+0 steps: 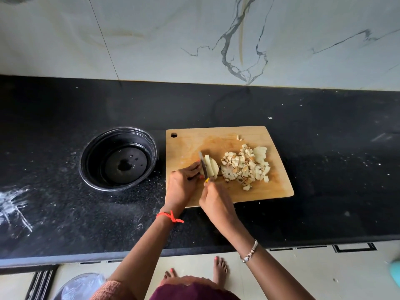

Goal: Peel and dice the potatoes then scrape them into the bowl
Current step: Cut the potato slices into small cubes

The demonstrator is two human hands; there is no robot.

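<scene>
I read the cutting board (216, 139) as bare wood, matt and stained. The table (324, 148) is black speckled stone, faintly glossy. The bowl (86, 156) looks like glossy black plastic. The knife blade (203, 165) is grey metal. The wall (173, 40) is smooth veined marble.

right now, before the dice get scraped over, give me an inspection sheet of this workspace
surface: black speckled countertop, wooden cutting board lying flat on it
job's things: diced potato heaped on the board's right half; potato piece partly sliced, knife blade down in it; black bowl left of the board, no potato in it
clutter: white smears at the counter's left end; pale specks scattered
grippers: left hand holds the potato piece; right hand grips the knife handle
cables: nothing seen
surroundings: marble-look wall behind; tiled floor and bare feet below
</scene>
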